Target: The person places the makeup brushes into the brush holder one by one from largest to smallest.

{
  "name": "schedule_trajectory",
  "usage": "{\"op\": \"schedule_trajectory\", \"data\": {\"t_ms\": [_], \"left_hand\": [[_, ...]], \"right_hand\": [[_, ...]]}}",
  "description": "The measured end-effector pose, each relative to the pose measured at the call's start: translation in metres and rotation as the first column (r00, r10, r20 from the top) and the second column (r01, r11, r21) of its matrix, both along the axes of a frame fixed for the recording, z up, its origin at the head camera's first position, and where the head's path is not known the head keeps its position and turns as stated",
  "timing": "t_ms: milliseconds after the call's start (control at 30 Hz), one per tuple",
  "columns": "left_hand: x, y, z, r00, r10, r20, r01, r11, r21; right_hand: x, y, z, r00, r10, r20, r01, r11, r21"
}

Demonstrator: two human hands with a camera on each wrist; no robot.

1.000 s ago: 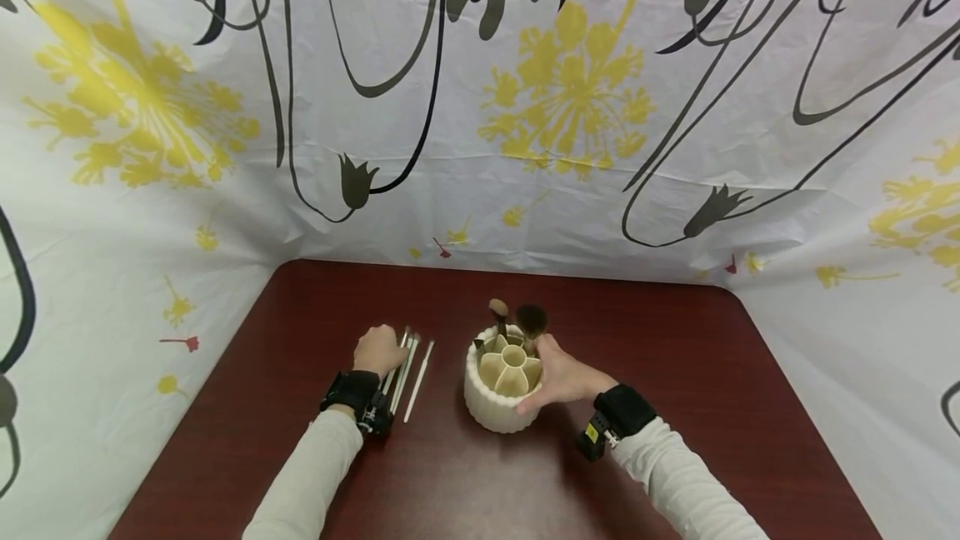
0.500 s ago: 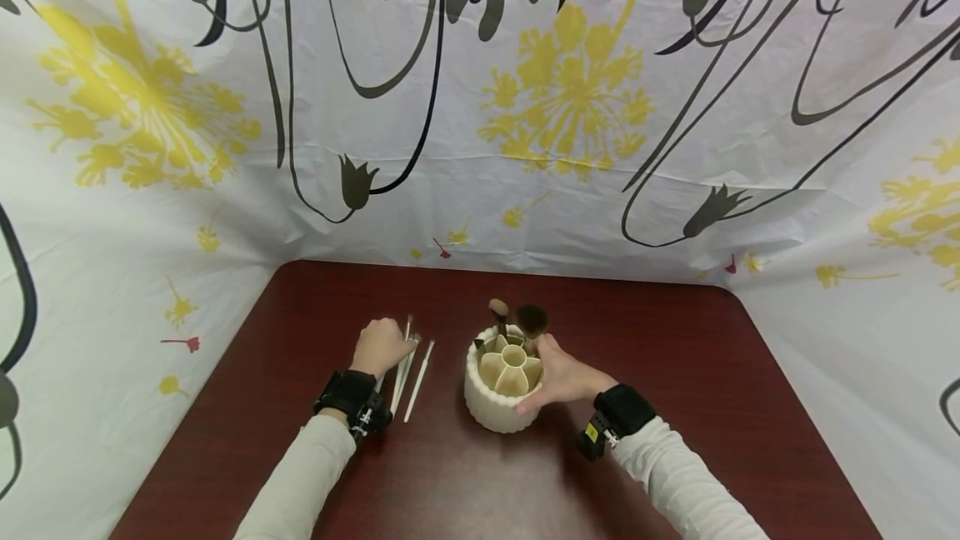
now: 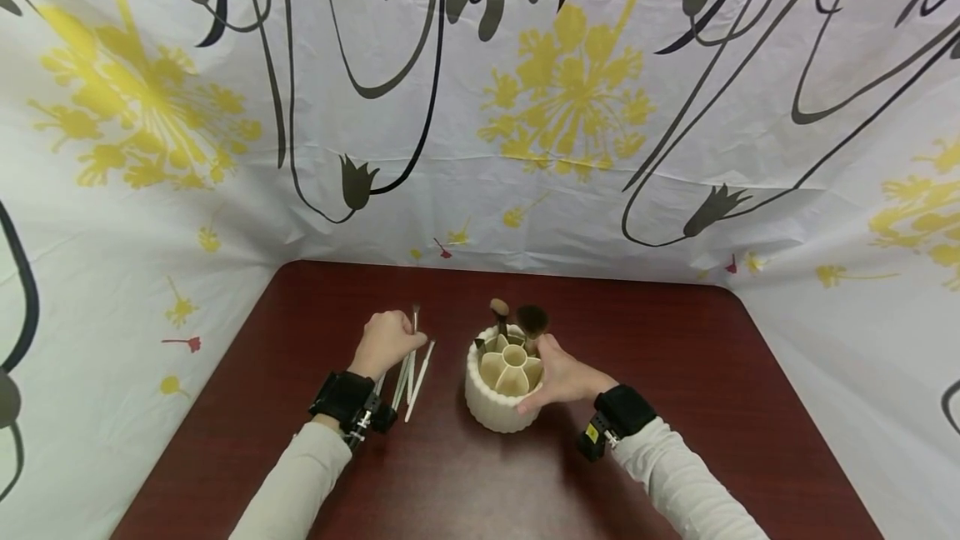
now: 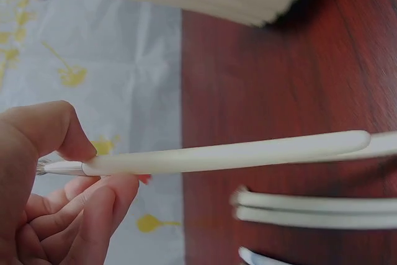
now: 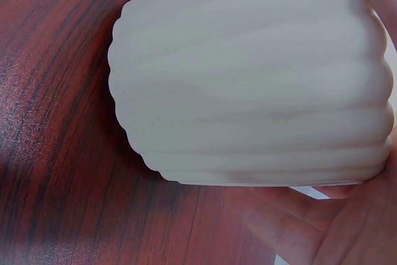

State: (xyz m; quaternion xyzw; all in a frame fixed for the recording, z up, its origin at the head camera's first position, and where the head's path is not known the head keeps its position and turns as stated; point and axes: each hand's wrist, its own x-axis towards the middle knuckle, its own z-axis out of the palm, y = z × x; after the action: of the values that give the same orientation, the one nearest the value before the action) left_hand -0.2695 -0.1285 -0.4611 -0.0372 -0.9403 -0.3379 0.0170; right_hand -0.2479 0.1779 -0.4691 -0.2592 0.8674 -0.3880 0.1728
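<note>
Between thumb and fingers my left hand (image 3: 386,343) pinches a slim makeup brush (image 4: 217,158) by the ferrule end, just below its bristles. Its white handle slants down toward the table. Several other white-handled brushes (image 3: 420,383) lie beneath and beside that hand, two of them side by side in the left wrist view. My right hand (image 3: 566,375) grips the side of a cream, ribbed brush holder (image 3: 489,398) with petal-shaped compartments. A tan-tipped brush (image 3: 499,308) and a fluffy dark brush (image 3: 532,321) stand in its back compartments. The right fingertips are partly hidden behind the holder.
The dark red wood table (image 3: 645,332) has rounded far corners. A white floral-printed curtain (image 3: 480,132) hangs behind it and along both sides. Each wrist wears a black strapped camera (image 3: 626,411).
My left hand has risen and shifted slightly away from me and to the right, lifting one brush off the group. The right hand and the holder stay in place.
</note>
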Motion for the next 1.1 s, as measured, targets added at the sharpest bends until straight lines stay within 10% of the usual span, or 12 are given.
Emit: {"op": "schedule_trajectory", "data": {"t_ms": [1100], "left_hand": [[0.029, 0.037, 0.079, 0.943, -0.117, -0.31, 0.185, 0.963, 0.197]], "right_hand": [[0.001, 0.008, 0.01, 0.992, 0.052, 0.119, -0.052, 0.999, 0.0]]}}
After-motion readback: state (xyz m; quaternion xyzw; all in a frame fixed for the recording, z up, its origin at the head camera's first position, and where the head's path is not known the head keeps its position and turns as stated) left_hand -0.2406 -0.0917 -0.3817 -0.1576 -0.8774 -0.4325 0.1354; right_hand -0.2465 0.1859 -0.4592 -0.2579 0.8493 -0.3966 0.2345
